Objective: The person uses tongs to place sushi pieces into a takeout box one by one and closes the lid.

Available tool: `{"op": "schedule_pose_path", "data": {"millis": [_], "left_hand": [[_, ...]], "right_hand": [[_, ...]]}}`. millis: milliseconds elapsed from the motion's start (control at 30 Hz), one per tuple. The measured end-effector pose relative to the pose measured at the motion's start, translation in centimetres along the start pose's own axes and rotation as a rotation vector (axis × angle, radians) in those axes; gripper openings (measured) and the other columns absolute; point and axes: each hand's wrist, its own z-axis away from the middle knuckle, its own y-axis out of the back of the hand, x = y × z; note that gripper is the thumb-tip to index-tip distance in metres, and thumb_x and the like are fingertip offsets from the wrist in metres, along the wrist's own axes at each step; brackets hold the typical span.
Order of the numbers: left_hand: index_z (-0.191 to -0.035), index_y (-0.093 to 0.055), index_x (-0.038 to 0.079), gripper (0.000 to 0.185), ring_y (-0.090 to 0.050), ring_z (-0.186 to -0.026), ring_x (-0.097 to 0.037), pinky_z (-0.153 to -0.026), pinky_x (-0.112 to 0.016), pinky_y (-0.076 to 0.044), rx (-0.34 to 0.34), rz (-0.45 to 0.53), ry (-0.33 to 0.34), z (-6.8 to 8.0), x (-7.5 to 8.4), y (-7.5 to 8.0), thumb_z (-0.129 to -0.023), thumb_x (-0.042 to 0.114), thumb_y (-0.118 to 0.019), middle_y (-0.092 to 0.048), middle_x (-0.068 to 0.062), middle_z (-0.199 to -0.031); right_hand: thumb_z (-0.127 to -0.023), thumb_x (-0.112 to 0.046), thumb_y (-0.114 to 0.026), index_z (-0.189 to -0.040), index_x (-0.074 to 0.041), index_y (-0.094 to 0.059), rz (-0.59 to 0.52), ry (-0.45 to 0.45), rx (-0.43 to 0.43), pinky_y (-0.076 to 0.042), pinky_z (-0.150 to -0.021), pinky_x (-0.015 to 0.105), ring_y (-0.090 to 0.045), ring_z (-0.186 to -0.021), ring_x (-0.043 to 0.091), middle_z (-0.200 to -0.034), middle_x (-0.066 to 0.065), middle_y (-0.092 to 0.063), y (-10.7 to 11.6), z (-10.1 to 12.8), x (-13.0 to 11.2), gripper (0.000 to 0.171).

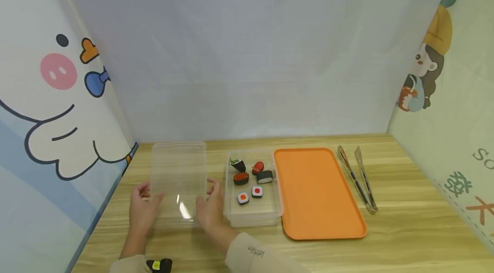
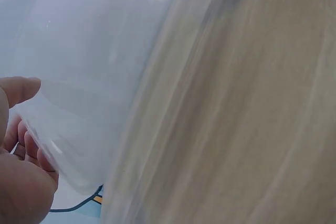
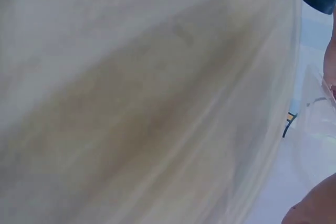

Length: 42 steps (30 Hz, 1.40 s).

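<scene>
Clear lid [image 1: 178, 181] on the wooden table [image 1: 405, 234], left hand [image 1: 141, 209] and right hand [image 1: 209, 211] gripping its two sides, just beside the clear box [image 1: 252, 217] of toy sushi [image 1: 250, 178], orange tray [image 1: 318, 191] further right

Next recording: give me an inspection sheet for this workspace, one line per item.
Surface: wooden table, light grain.
Job's things: clear lid, held at its two sides by both hands, just left of the clear box.
Clutter: six toy sushi pieces inside the box; orange tray right of the box, touching it; metal tongs right of the tray.
Hands: left hand holds the lid's left edge; right hand holds its right edge. Wrist views are blurred.
Cables: nothing seen.
Surroundings: white backdrop; cartoon duck panel on the left, cartoon girl panel on the right.
</scene>
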Motion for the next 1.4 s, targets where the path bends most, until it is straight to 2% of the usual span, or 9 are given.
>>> {"op": "schedule_pose_path", "data": {"millis": [167, 433, 600, 800, 1000, 1167, 1267, 1400], "left_hand": [[-0.125, -0.042, -0.010, 0.043, -0.042, -0.093, -0.013, -0.076, -0.016, -0.037, 0.058, 0.039, -0.018, 0.0, 0.7, 0.0, -0.091, 0.002, -0.065, -0.047, -0.015, -0.111], [-0.117, -0.048, -0.007, 0.028, -0.048, -0.092, -0.004, -0.079, -0.013, -0.040, 0.110, 0.072, -0.020, 0.1, 1.8, 0.1, -0.097, 0.010, -0.059, -0.053, -0.009, -0.107], [-0.111, -0.053, -0.005, 0.023, -0.052, -0.088, -0.001, -0.074, -0.010, -0.043, 0.149, 0.102, -0.044, 0.0, 2.3, -0.1, -0.098, 0.012, -0.059, -0.055, -0.001, -0.099], [-0.109, -0.057, -0.003, 0.024, -0.054, -0.089, -0.003, -0.074, -0.014, -0.042, 0.173, 0.148, -0.044, 0.2, 3.0, -0.4, -0.096, 0.016, -0.063, -0.058, 0.005, -0.096], [-0.109, -0.061, 0.001, 0.027, -0.056, -0.088, -0.002, -0.073, -0.013, -0.044, 0.180, 0.180, -0.034, 0.7, 3.5, -0.9, -0.097, 0.025, -0.063, -0.060, 0.013, -0.091], [-0.109, -0.062, -0.003, 0.027, -0.062, -0.092, -0.002, -0.083, -0.013, -0.048, 0.141, 0.366, -0.054, 1.0, 3.6, -1.5, -0.099, 0.022, -0.060, -0.065, 0.010, -0.095], [-0.109, -0.060, -0.009, 0.026, -0.063, -0.098, -0.006, -0.089, -0.018, -0.048, 0.119, 0.528, -0.098, 1.2, 3.6, -1.9, -0.101, 0.015, -0.055, -0.066, 0.002, -0.099], [-0.109, -0.058, -0.008, 0.027, -0.061, -0.104, -0.010, -0.094, -0.023, -0.046, 0.065, 0.651, -0.120, 1.5, 3.8, -2.3, -0.104, 0.016, -0.048, -0.064, -0.003, -0.104]], "right_hand": [[-0.084, 0.010, -0.059, -0.115, -0.005, -0.053, -0.047, 0.054, -0.003, -0.039, -0.058, 0.022, -0.041, -0.070, 0.010, -0.088, 0.001, -0.040, 0.4, -1.0, -0.4, 0.034], [-0.086, 0.008, -0.061, -0.096, -0.004, -0.056, -0.056, 0.118, 0.019, -0.043, -0.068, 0.024, -0.046, -0.076, 0.009, -0.084, -0.003, -0.047, 1.7, -2.1, -2.1, 0.016], [-0.088, 0.000, -0.063, -0.094, -0.004, -0.058, -0.083, 0.081, 0.004, -0.044, -0.068, 0.025, -0.049, -0.077, 0.010, -0.084, -0.002, -0.050, 2.7, -2.6, -2.7, 0.009], [-0.087, -0.009, -0.067, -0.090, -0.007, -0.061, -0.104, 0.060, -0.008, -0.047, -0.072, 0.029, -0.053, -0.081, 0.013, -0.087, -0.001, -0.056, 3.9, -3.3, -3.4, 0.008], [-0.091, -0.017, -0.068, -0.099, -0.006, -0.065, -0.110, 0.078, -0.021, -0.053, -0.085, 0.034, -0.062, -0.100, 0.022, -0.100, 0.002, -0.065, 4.8, -3.9, -3.4, 0.014], [-0.094, -0.019, -0.066, -0.111, -0.005, -0.066, -0.145, 0.072, -0.030, -0.050, -0.092, 0.034, -0.060, -0.113, 0.025, -0.112, 0.004, -0.067, 5.4, -4.4, -2.9, 0.022], [-0.096, -0.020, -0.064, -0.115, -0.005, -0.065, -0.159, 0.064, -0.054, -0.050, -0.093, 0.035, -0.060, -0.112, 0.025, -0.112, 0.005, -0.067, 5.7, -4.5, -2.6, 0.024], [-0.100, -0.027, -0.058, -0.120, -0.004, -0.063, -0.160, 0.076, -0.087, -0.049, -0.093, 0.039, -0.060, -0.109, 0.024, -0.113, 0.006, -0.067, 6.4, -4.7, -2.4, 0.031]]}}
